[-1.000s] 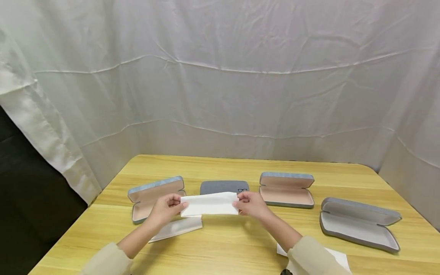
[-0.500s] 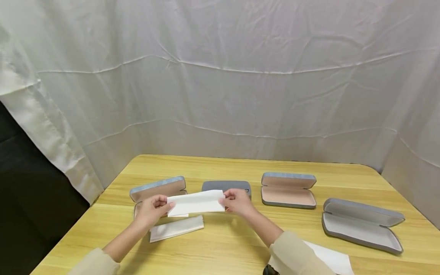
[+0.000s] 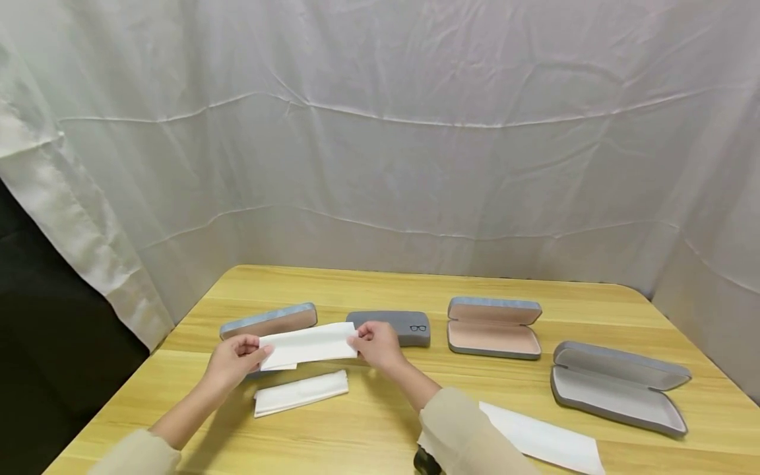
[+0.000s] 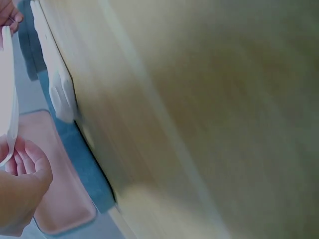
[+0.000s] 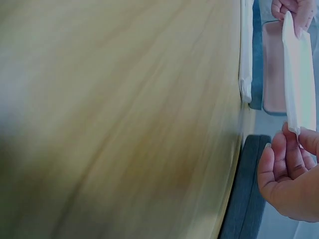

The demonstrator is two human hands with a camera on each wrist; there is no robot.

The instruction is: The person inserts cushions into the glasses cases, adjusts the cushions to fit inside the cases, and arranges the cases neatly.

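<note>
A folded white cloth (image 3: 309, 346) is held stretched level between both hands, above the table. My left hand (image 3: 228, 363) pinches its left end, and my right hand (image 3: 380, 346) pinches the right end between thumb and fingers. Behind and below the cloth lies an open blue glasses case (image 3: 270, 322), its lower half largely hidden in the head view. The pink lining (image 4: 65, 189) of that case shows in the left wrist view, beneath my left hand. A second folded white cloth (image 3: 301, 392) rests on the wood in front of the held one.
A closed grey glasses case (image 3: 398, 326) with a glasses emblem lies behind my right hand. Farther right stand an open pink-lined case (image 3: 494, 338) and an open grey case (image 3: 620, 392). Another white cloth (image 3: 546, 439) lies partly behind my right sleeve. White curtains (image 3: 380, 165) enclose the table.
Both hands have carried the stretched cloth leftward, toward the open blue case. The closed grey case and the cloth at the right are now less covered.
</note>
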